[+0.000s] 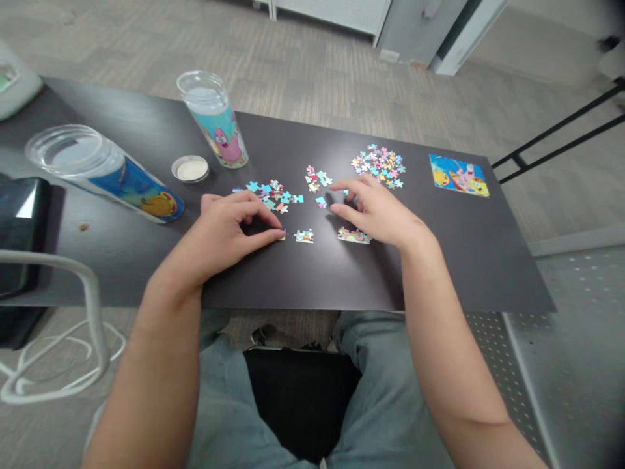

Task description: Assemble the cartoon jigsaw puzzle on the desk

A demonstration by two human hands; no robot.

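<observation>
Pinching a small puzzle piece (283,236) against the table (312,280), the left hand (227,225) has thumb and forefinger nearly closed, a grip presumably chosen to steer something so flat. The right hand (374,208) is loosely curled, thumb and forefinger parted with nothing seen between them, beside a middle cluster (322,177); whether it touches anything cannot be told. A shorter strip (304,236) and a longer strip (352,236) lie in the pinched piece's row, probably aligned by their straight near edges. Counted: two strips; three groups of loose pieces, including a left cluster (276,187) and a right heap (378,164), too overlapped to number singly; two canisters, one larger (105,170), one smaller (215,120); one round lid (190,170); one picture card (459,176), face up, likely for easy viewing.
</observation>
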